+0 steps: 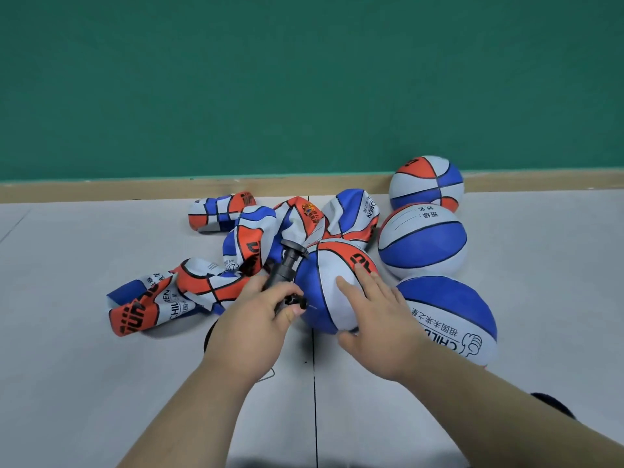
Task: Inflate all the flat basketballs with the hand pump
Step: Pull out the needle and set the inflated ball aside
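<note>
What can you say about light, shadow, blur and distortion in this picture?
Head view: soft even light, no glare; faint shadows on the floor; wide-angle stretch enlarges the forearms; left hand gripping the pump and right hand on the ball look slightly soft.

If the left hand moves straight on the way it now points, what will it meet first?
Probably the round basketball that the right hand rests on: the left hand grips the pump, and its needle points at that ball's side. The gap is unclear.
</note>
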